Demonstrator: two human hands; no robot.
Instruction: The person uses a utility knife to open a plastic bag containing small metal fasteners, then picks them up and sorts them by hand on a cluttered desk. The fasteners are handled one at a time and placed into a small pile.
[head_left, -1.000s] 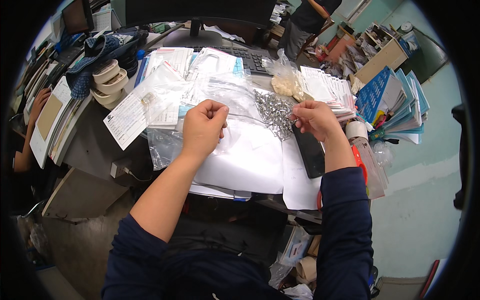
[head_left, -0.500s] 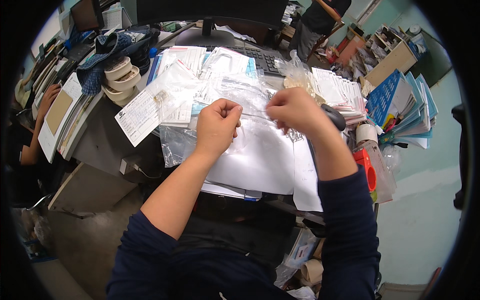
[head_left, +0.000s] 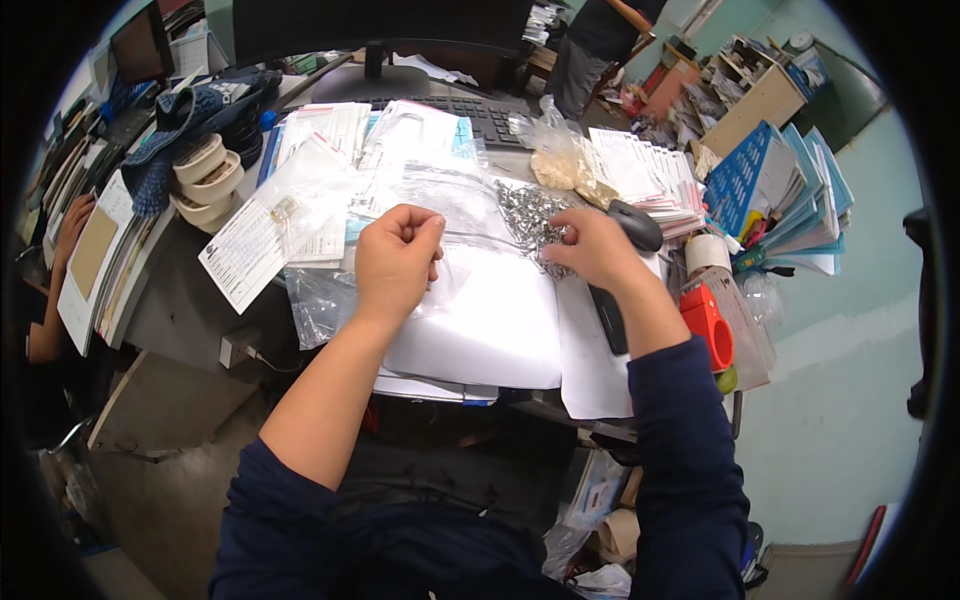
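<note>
Metal pieces (head_left: 525, 212) lie just beside the right grip (head_left: 598, 250).

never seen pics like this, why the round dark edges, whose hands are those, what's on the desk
There's no machine: these are a person's bare hands. A fisheye camera worn on the head looks down, hence the round dark edge. The left hand is curled closed near white paper; what it holds, if anything, is hidden. The right hand is at a pile of small metal parts; I can't tell whether it grips one. Nearby lie a plastic bag, a black mouse and a keyboard.
</note>
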